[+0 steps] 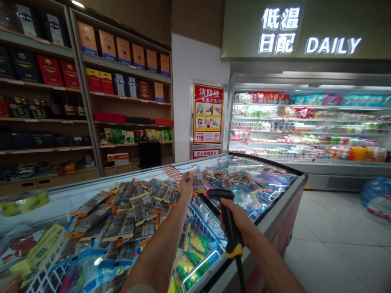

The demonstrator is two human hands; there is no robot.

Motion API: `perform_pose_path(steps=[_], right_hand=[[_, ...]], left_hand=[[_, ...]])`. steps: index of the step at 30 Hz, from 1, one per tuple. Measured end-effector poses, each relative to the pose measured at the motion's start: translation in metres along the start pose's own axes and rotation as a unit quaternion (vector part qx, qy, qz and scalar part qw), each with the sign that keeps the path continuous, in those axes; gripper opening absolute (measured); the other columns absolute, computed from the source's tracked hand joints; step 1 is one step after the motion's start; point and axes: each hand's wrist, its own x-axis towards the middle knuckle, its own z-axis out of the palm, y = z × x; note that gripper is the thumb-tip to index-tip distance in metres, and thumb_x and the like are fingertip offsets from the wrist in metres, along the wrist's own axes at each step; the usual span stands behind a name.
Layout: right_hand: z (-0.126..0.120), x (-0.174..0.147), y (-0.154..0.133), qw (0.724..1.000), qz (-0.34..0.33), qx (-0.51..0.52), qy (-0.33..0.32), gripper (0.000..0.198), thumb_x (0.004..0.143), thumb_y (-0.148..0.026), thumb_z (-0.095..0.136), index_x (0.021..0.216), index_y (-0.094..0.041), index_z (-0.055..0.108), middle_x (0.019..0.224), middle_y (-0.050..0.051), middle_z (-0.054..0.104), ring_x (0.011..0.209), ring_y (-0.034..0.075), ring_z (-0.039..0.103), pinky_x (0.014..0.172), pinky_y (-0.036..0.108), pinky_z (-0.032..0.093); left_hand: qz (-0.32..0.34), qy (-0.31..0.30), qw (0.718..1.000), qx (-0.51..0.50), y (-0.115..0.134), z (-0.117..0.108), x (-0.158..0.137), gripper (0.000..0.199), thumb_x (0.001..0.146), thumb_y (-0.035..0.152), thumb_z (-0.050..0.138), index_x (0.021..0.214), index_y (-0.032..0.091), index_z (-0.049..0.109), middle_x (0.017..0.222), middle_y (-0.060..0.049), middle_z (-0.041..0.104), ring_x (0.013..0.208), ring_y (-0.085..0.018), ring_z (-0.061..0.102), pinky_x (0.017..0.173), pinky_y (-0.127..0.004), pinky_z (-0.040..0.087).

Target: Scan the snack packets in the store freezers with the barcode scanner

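My left hand (186, 185) reaches forward over the glass-topped freezer and pinches a flat packet (198, 182) with a printed label and orange edges. A black and yellow handheld barcode scanner (219, 194) is in my right hand (240, 221), its head pointing left, close to the packet, and its cable hanging down. To the left of my left arm lies a large heap of similar packets (143, 207) with dark and orange edges. Some more packets (233, 179) lie farther off to the right.
The chest freezer (293, 203) holds wire baskets with green and yellow bags (194, 254). Shelves of boxed goods (124, 51) stand at the left, a lit refrigerated display (308, 122) at the back right. Large water bottles (377, 195) sit on the tiled floor (324, 244).
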Motion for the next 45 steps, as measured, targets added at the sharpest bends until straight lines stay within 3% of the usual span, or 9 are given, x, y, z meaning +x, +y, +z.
perform_pose_path(steps=[10,17,20,25,27,30,33,40,45], right_hand=[[-0.042,0.018,-0.009,0.999,-0.011,0.014,0.027,0.028,0.067,-0.045,0.05,0.072,-0.017,0.049,0.041,-0.004,0.049,0.031,0.009,0.046,0.027,0.018,0.034],[-0.083,0.04,-0.023,0.997,-0.01,0.046,0.059,0.024,0.068,-0.041,0.05,0.07,-0.017,0.05,0.04,-0.004,0.049,0.031,0.009,0.046,0.028,0.019,0.034],[-0.092,0.053,-0.032,0.994,-0.032,0.049,0.088,0.023,0.068,-0.039,0.051,0.069,-0.017,0.049,0.039,-0.003,0.049,0.031,0.009,0.046,0.029,0.018,0.035],[-0.103,0.079,-0.049,0.993,-0.055,0.049,0.095,0.024,0.068,-0.04,0.051,0.068,-0.017,0.049,0.039,-0.003,0.048,0.031,0.01,0.047,0.028,0.02,0.035],[-0.107,0.086,-0.053,0.993,-0.058,0.046,0.094,0.024,0.067,-0.041,0.051,0.068,-0.017,0.049,0.039,-0.003,0.048,0.031,0.011,0.047,0.028,0.02,0.036],[-0.116,0.092,-0.055,0.992,-0.059,0.042,0.101,0.025,0.067,-0.041,0.051,0.07,-0.017,0.05,0.039,-0.003,0.049,0.032,0.011,0.047,0.028,0.021,0.036],[-0.128,0.097,-0.051,0.992,-0.059,0.045,0.105,0.025,0.067,-0.041,0.051,0.071,-0.017,0.05,0.041,-0.003,0.051,0.033,0.011,0.048,0.029,0.02,0.036],[-0.145,0.127,-0.036,0.992,-0.006,0.098,0.075,0.024,0.068,-0.042,0.049,0.071,-0.017,0.049,0.042,-0.003,0.051,0.033,0.01,0.048,0.03,0.02,0.036],[-0.121,0.133,-0.043,0.995,0.02,0.094,0.041,0.024,0.069,-0.041,0.049,0.07,-0.017,0.049,0.042,-0.003,0.051,0.033,0.01,0.047,0.03,0.02,0.036]], left_hand=[[0.044,0.025,0.967,0.25,0.016,-0.027,0.025,0.024,0.06,0.011,0.051,0.082,0.016,0.061,0.055,0.001,0.051,0.052,-0.011,0.049,0.055,-0.023,0.037],[0.081,0.063,0.817,0.568,0.05,-0.078,0.049,0.034,0.062,0.012,0.048,0.095,0.015,0.057,0.091,-0.014,0.053,0.086,-0.029,0.05,0.069,-0.038,0.038],[0.095,0.079,0.771,0.624,0.058,-0.071,0.043,0.039,0.064,0.013,0.047,0.101,0.017,0.054,0.106,-0.015,0.047,0.098,-0.033,0.043,0.075,-0.042,0.036],[0.181,-0.086,0.837,0.508,0.029,0.009,0.013,0.029,0.062,0.01,0.05,0.09,0.014,0.059,0.096,-0.012,0.055,0.095,-0.023,0.047,0.085,-0.033,0.032],[0.16,-0.172,0.861,0.451,0.006,0.053,-0.007,0.028,0.061,0.009,0.053,0.087,0.015,0.06,0.093,-0.01,0.057,0.092,-0.021,0.049,0.084,-0.03,0.033],[0.121,-0.264,0.861,0.418,-0.028,0.108,-0.035,0.028,0.065,0.015,0.052,0.092,0.016,0.059,0.098,-0.011,0.056,0.095,-0.02,0.049,0.084,-0.03,0.033],[0.082,-0.277,0.855,0.431,-0.053,0.14,-0.052,0.029,0.069,0.024,0.05,0.096,0.018,0.057,0.101,-0.01,0.055,0.096,-0.021,0.047,0.083,-0.031,0.033],[0.079,-0.223,0.812,0.534,-0.074,0.155,-0.061,0.041,0.063,0.03,0.059,0.102,0.022,0.053,0.1,-0.011,0.052,0.102,-0.028,0.04,0.086,-0.042,0.026],[0.019,-0.231,0.868,0.438,-0.066,0.132,-0.052,0.044,0.06,0.007,0.055,0.102,0.02,0.052,0.099,-0.007,0.053,0.092,-0.019,0.049,0.08,-0.03,0.035]])
